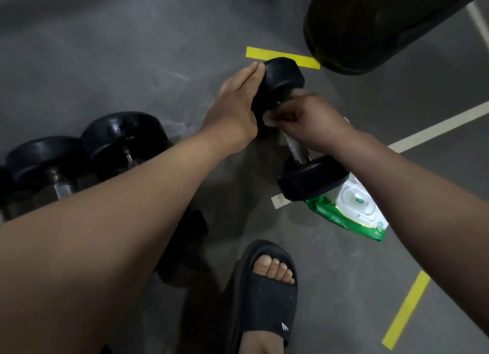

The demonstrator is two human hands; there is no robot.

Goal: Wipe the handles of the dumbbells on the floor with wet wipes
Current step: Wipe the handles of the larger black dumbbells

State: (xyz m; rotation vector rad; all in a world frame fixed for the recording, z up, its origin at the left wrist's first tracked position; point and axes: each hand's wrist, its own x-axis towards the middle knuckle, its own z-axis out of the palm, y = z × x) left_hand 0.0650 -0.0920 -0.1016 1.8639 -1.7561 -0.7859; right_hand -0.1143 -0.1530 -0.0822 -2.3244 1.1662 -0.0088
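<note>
A black dumbbell [312, 180] lies on the grey floor, its far head [281, 77] up near a yellow tape strip. My left hand [235, 107] lies against the far head with fingers straight, steadying it. My right hand [309, 118] is curled round the metal handle [293, 147], pressing a white wet wipe [270, 119] onto it. Only a corner of the wipe shows under my fingers. A green and white pack of wet wipes [357, 208] lies beside the near head, partly under it.
Several more black dumbbells [116, 139] sit in a row at the left, partly hidden by my left forearm. My foot in a black slide sandal [267, 298] is at the bottom centre. A large dark round object [370, 28] stands at the top right. Yellow and white lines mark the floor.
</note>
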